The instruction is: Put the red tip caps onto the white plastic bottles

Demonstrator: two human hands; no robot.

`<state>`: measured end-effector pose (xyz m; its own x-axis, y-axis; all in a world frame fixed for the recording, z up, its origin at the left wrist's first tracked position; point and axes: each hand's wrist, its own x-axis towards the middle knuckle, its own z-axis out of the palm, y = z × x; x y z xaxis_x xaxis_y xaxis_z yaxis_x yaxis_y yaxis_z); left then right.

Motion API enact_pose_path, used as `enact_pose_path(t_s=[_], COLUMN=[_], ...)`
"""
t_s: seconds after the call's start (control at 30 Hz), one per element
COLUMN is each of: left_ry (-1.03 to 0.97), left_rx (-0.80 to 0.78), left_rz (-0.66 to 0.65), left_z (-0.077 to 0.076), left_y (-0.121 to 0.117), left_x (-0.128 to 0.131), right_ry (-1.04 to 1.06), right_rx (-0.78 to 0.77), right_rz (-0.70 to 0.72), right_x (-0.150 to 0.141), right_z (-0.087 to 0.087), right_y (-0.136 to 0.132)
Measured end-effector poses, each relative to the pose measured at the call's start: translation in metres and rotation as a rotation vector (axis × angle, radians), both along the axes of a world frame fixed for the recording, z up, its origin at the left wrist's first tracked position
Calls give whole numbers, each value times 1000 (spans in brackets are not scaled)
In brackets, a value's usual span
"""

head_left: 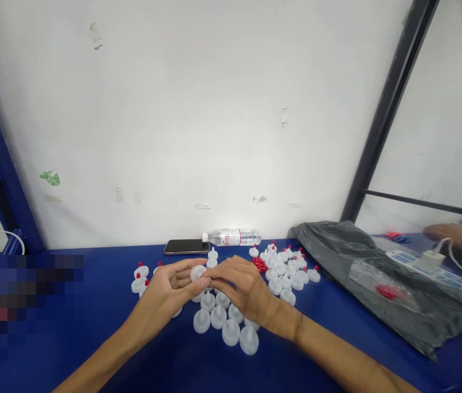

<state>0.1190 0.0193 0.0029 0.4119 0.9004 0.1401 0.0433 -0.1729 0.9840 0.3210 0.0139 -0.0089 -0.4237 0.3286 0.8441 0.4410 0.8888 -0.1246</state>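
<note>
My left hand [166, 290] is closed round a translucent white nozzle cap [197, 272], its round base facing me. My right hand [247, 284] has its fingers pinched together at the right side of that cap; whatever lies between those fingertips is hidden. Below both hands, several white nozzle caps [231, 332] without red tips stand on the blue table. A small pile of red tips [259, 265] lies just beyond my right hand. To its right stand several nozzle caps with red tips [296, 281], and a smaller group of red-tipped caps [138, 284] sits left of my left hand.
A phone [187, 247] and a lying water bottle [237, 237] are at the back against the wall. On the right, a dark plastic sheet [362, 284] bears a clear bag [382, 286] with red pieces. Beyond it are a power strip [411, 262] and another person's arm [460, 240].
</note>
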Motion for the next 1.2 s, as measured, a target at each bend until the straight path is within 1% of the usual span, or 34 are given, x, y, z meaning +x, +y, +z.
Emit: enact_pose_path(t_s=[0.2, 0.47, 0.6, 0.67, 0.73, 0.8, 0.83, 0.93, 0.97, 1.03, 1.1, 1.2], left_ry=[20, 36, 59, 99, 158, 229, 261, 338, 354, 382, 398, 399], left_rx=[12, 30, 69, 134, 246, 354, 392, 454, 467, 488, 502, 511], left_rz=[-14, -13, -24, 17, 95, 167, 196, 258, 269, 275, 275, 273], left_z=[-3, -1, -1, 0, 0, 0, 0, 0, 0, -1, -3, -5], left_y=[0, -3, -4, -5, -5, -5, -5, -4, -4, -4, -3, -3], left_x=[0, 0, 1, 1, 0, 0, -1, -1, 0, 0, 0, -1], right_ry=[-20, -43, -53, -13, 68, 123, 116, -85, -162, -266, -298, -305], right_rx=[-18, 26, -71, -135, -188, -250, -287, -458, -515, -590, -615, -604], right_rz=[24, 31, 22, -1, -77, -214, -296, -509, -549, -572, -563, -601], right_x=[0, -5, -3, 2, 12, 27, 34, 55, 60, 67, 71, 78], right_z=[2, 3, 5, 10, 17, 22, 22, 16, 11, 3, 0, 4], right_y=[0, -6, -6, -3, 4, 15, 22, 42, 47, 55, 59, 60])
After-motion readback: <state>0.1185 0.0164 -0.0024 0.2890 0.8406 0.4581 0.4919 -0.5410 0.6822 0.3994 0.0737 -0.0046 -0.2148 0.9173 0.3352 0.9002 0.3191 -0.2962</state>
